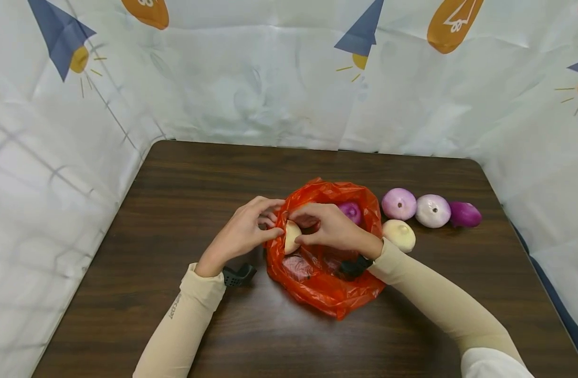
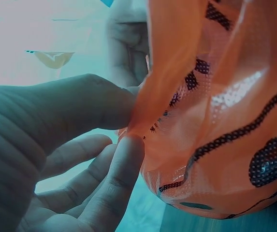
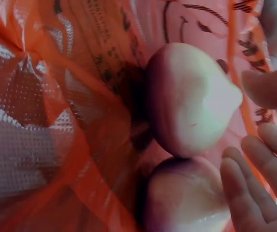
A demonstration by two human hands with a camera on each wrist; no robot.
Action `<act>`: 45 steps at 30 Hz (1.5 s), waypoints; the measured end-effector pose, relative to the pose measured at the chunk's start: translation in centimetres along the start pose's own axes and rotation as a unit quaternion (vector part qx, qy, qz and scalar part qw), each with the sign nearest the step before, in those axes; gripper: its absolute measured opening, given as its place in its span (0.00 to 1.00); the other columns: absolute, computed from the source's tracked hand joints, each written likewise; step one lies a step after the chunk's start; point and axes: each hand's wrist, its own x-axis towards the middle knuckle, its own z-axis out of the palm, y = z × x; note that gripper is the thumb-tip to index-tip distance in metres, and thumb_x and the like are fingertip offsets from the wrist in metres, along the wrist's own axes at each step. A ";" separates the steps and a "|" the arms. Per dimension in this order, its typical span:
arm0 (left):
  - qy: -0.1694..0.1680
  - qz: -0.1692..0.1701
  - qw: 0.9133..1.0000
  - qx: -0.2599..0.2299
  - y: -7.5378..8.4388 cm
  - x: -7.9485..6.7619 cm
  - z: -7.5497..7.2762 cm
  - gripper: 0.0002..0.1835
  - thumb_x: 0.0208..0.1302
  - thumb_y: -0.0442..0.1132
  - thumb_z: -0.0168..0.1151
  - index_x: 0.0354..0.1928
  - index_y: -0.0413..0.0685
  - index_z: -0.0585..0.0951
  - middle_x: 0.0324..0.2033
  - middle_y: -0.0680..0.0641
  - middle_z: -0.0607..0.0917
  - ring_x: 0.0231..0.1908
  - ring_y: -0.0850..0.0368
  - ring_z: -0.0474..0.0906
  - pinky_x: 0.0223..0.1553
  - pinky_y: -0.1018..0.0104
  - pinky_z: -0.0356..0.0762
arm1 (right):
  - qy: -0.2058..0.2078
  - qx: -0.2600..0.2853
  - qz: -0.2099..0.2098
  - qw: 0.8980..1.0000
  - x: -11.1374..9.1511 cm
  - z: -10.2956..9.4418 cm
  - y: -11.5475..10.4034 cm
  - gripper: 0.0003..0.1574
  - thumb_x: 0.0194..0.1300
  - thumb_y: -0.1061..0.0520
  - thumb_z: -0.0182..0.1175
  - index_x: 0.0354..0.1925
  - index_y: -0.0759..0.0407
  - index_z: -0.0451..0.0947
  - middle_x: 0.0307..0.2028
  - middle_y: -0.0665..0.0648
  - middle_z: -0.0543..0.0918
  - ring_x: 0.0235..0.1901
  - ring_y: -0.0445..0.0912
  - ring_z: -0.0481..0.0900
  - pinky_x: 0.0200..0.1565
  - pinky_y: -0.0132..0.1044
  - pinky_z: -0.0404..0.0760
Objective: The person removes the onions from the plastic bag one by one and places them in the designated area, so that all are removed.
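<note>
An orange-red plastic bag stands with its mouth spread on the table. My left hand pinches the bag's left rim between thumb and forefinger, as the left wrist view shows up close. Over the mouth reaches my right hand, its fingers bent loosely beside a pale peeled onion at the bag's left side. In the right wrist view, thumb and fingers stand spread around the pointed end of an onion, not closed on it. Another onion lies against that one. A purple onion shows inside, farther back.
Right of the bag, a light purple onion, a white-and-purple onion and a dark purple onion lie in a row. A pale yellow onion sits closer, by the bag. White printed sheeting surrounds the brown table.
</note>
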 end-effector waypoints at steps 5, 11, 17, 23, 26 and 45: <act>-0.001 -0.007 1.000 0.003 0.1 0.0 -0.1 0.33 0.64 0.36 0.73 0.70 0.47 0.75 0.54 0.44 0.80 0.48 0.53 0.84 0.54 0.55 0.87 | -0.013 0.003 0.004 1.000 0.7 0.4 -0.2 0.29 0.58 0.58 0.77 0.57 0.60 0.82 0.55 0.58 0.87 0.53 0.51 0.89 0.56 0.43 0.88; -0.002 -0.007 1.000 0.005 0.2 0.0 -0.3 0.33 0.64 0.37 0.73 0.71 0.48 0.74 0.53 0.45 0.80 0.49 0.53 0.83 0.54 0.55 0.87 | -0.028 -0.038 0.002 0.999 1.4 0.8 -0.4 0.31 0.55 0.47 0.80 0.55 0.52 0.82 0.50 0.49 0.87 0.47 0.43 0.85 0.51 0.36 0.87; 0.002 -0.008 1.000 0.002 0.1 0.0 -0.3 0.33 0.64 0.36 0.73 0.71 0.48 0.74 0.54 0.44 0.79 0.49 0.53 0.83 0.54 0.55 0.87 | -0.044 -0.111 -0.008 0.993 1.5 1.0 -0.6 0.32 0.55 0.43 0.80 0.55 0.51 0.82 0.50 0.47 0.86 0.48 0.43 0.80 0.53 0.38 0.82; 0.004 -0.008 1.000 0.000 0.2 0.0 -0.4 0.33 0.64 0.36 0.73 0.71 0.48 0.75 0.54 0.44 0.80 0.49 0.53 0.83 0.54 0.55 0.87 | -0.053 -0.127 -0.029 0.990 0.9 1.0 -0.7 0.34 0.55 0.44 0.80 0.57 0.52 0.82 0.56 0.50 0.85 0.56 0.44 0.80 0.64 0.42 0.82; 0.006 -0.004 1.000 0.001 0.1 -0.1 -0.5 0.33 0.64 0.35 0.73 0.71 0.47 0.75 0.53 0.44 0.80 0.48 0.53 0.83 0.54 0.56 0.87 | -0.047 -0.129 -0.039 0.990 0.8 1.1 -0.8 0.36 0.55 0.42 0.80 0.58 0.53 0.82 0.58 0.51 0.84 0.60 0.46 0.80 0.67 0.44 0.81; 0.005 -0.008 1.000 -0.007 -0.2 0.0 -0.4 0.33 0.64 0.34 0.73 0.71 0.46 0.74 0.55 0.43 0.79 0.49 0.53 0.83 0.55 0.55 0.87 | -0.062 -0.138 -0.020 0.988 0.9 2.4 -0.6 0.40 0.54 0.40 0.79 0.60 0.54 0.80 0.60 0.52 0.83 0.62 0.47 0.79 0.66 0.44 0.81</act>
